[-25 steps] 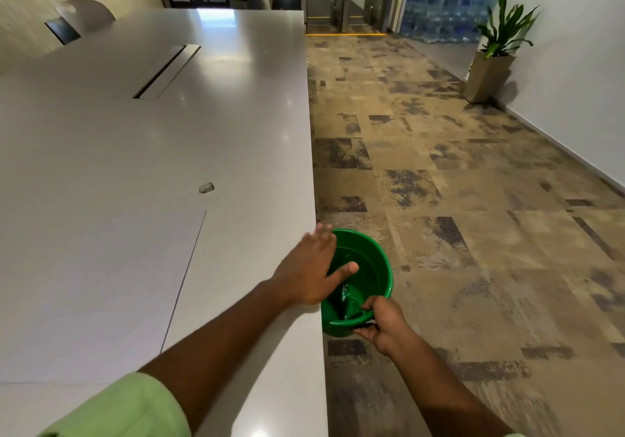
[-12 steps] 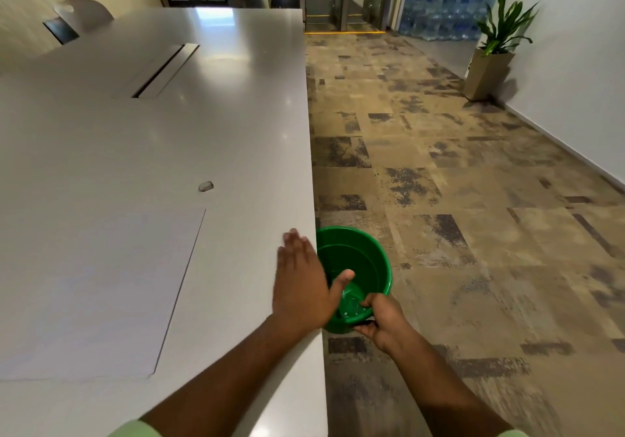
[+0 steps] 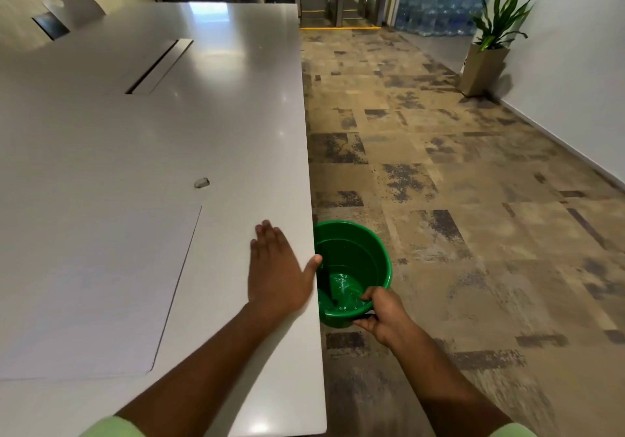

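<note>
A green plastic bucket [image 3: 362, 250] hangs just off the right edge of the long white table [image 3: 169, 132], its rim level with the tabletop. Small pale scraps lie on its bottom. My right hand [image 3: 382, 315] grips the near rim of the bucket, fingers inside and thumb outside. My left hand [image 3: 277, 271] lies flat on the tabletop near the edge, fingers straight, thumb reaching to the table's edge beside the bucket.
A small grey scrap [image 3: 202, 183] lies on the table ahead of my left hand. A cable slot [image 3: 159, 66] runs farther back. Patterned carpet [image 3: 456, 199] stretches to the right, with a potted plant [image 3: 490, 47] by the wall and gates at the far end.
My left hand has drawn back from over the bucket's mouth onto the tabletop, sliding left and flattening. The right hand keeps its grip on the bucket's rim.
</note>
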A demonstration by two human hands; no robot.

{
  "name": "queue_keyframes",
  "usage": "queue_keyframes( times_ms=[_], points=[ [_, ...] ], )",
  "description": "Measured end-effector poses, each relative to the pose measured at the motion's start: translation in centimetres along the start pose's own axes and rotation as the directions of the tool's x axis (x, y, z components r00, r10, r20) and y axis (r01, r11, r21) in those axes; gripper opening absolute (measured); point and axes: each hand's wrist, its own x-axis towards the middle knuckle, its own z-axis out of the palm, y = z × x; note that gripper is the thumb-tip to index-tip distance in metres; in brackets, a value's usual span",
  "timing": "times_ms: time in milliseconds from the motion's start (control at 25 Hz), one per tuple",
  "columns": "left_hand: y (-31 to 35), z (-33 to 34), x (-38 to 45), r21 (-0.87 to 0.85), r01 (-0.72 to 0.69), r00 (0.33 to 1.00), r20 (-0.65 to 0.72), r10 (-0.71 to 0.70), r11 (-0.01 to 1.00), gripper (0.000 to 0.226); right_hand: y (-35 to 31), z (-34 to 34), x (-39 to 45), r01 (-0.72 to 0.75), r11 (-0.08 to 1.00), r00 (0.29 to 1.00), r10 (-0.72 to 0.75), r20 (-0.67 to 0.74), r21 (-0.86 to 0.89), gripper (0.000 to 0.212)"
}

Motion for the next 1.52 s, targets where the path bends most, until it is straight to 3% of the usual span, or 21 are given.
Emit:
queue_keyframes(
  times_ms=[160, 240, 360, 440, 600, 680, 800, 880, 920, 1000, 1080, 1120, 1240, 1360, 1440, 1520],
  points=[
    [4.4, 0.6, -0.7, -0.055, -0.312, 0.947, 0.064, 0.316, 0.948, 0.098, -0.1, -0.3, 0.0, 0.012, 1.000, 1.000, -0.012, 0.002, 0.004, 0.052],
    [4.2, -0.2, 0.2, -0.113, -0.389, 0.919, 0.025, 0.394, 0.914, 0.091, 0.0, -0.3, 0.0, 0.012, 1.000, 1.000, -0.012, 0.001, 0.001, 0.051],
    [1.5, -1.5, 3.5, -0.052, -0.226, 0.965, -0.146, 0.216, 0.973, 0.088, 0.3, -0.2, 0.0, 0.003, 1.000, 1.000, -0.003, 0.011, 0.026, 0.048],
    [-0.3, -1.7, 5.1, 0.021, -0.080, 0.995, -0.049, 0.081, 0.997, 0.092, 0.5, -0.2, 0.1, 0.001, 1.000, 1.000, -0.002, 0.012, 0.029, 0.048],
    [1.3, -0.4, 6.3, 0.031, -0.050, 0.999, 0.022, 0.049, 0.998, 0.096, 0.8, 0.3, -0.1, 0.009, 1.000, 1.000, -0.009, 0.013, 0.018, 0.049],
    [3.2, -0.5, 6.4, 0.011, -0.180, 0.982, 0.051, 0.180, 0.984, 0.092, 0.6, 0.5, -0.3, 0.023, 1.000, 0.999, -0.023, 0.025, 0.021, 0.047],
    [5.3, -0.9, 4.5, -0.164, -0.480, 0.858, 0.119, 0.500, 0.862, 0.075, 0.7, 0.6, -0.3, 0.027, 0.999, 0.999, -0.028, 0.034, 0.034, 0.048],
    [4.8, -1.0, 3.5, -0.231, -0.524, 0.835, 0.048, 0.548, 0.820, 0.072, 0.8, 0.4, -0.1, 0.018, 0.999, 0.999, -0.019, 0.029, 0.042, 0.049],
    [4.0, -1.0, 3.4, -0.171, -0.489, 0.869, -0.018, 0.494, 0.855, 0.075, 0.9, 0.2, 0.0, 0.010, 0.999, 1.000, -0.011, 0.020, 0.045, 0.050],
    [1.5, -1.3, 3.1, 0.003, -0.233, 0.968, -0.092, 0.232, 0.973, 0.088, 1.0, 0.0, 0.1, 0.004, 0.999, 1.000, -0.004, 0.005, 0.041, 0.051],
    [0.2, -1.2, 1.2, 0.062, -0.002, 1.000, 0.011, 0.002, 0.998, 0.102, 1.1, -0.2, 0.3, 0.012, 0.999, 1.000, -0.012, -0.014, 0.040, 0.052],
    [0.7, -0.8, -0.2, 0.043, 0.010, 0.997, 0.079, -0.013, 0.999, 0.105, 1.1, -0.2, 0.3, 0.019, 0.999, 1.000, -0.019, -0.016, 0.037, 0.052],
    [4.4, 1.0, -3.5, -0.004, -0.203, 0.969, 0.142, 0.201, 0.979, 0.103, 1.4, -0.1, 0.1, 0.035, 0.998, 0.999, -0.035, -0.007, 0.058, 0.046],
    [7.3, 1.5, -4.5, -0.036, -0.516, 0.832, 0.213, 0.511, 0.856, 0.089, 1.4, -0.1, -0.6, 0.067, 0.988, 0.996, -0.074, 0.046, 0.138, 0.030],
    [7.6, 1.4, -3.9, -0.078, -0.543, 0.817, 0.182, 0.547, 0.836, 0.084, 1.3, -0.2, -0.9, 0.059, 0.984, 0.996, -0.069, 0.056, 0.169, 0.029],
    [6.3, 1.3, -1.2, -0.101, -0.431, 0.898, 0.052, 0.437, 0.897, 0.084, 1.1, -0.2, -0.8, 0.052, 0.995, 0.998, -0.055, 0.034, 0.086, 0.031]
  ],
)
